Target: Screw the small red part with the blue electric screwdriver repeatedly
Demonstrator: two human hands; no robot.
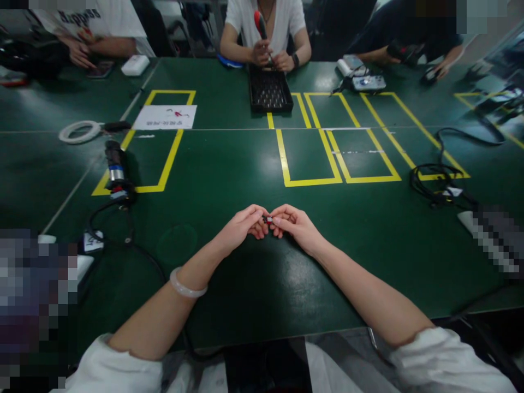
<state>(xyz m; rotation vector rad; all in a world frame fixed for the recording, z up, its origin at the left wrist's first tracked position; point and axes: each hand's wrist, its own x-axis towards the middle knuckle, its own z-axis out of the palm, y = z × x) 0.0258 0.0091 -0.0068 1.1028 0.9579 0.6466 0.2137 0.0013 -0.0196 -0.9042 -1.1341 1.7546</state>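
Note:
Above the green table, my left hand (251,221) and my right hand (293,225) meet at their fingertips. Between them is a tiny black and red part (268,220), too small to name. Thumb and forefinger of each hand are pinched on it, one hand from either side. The other fingers are curled, and much of the part is covered by the fingertips. A pale bangle (188,285) circles my left wrist.
Across the green table (229,164), a co-worker holds a red and black tool (260,24) over a black tray (271,101) of small parts. A cylindrical device (116,166) with cable lies left; a coiled black cable (436,183) lies right. Yellow tape marks rectangles.

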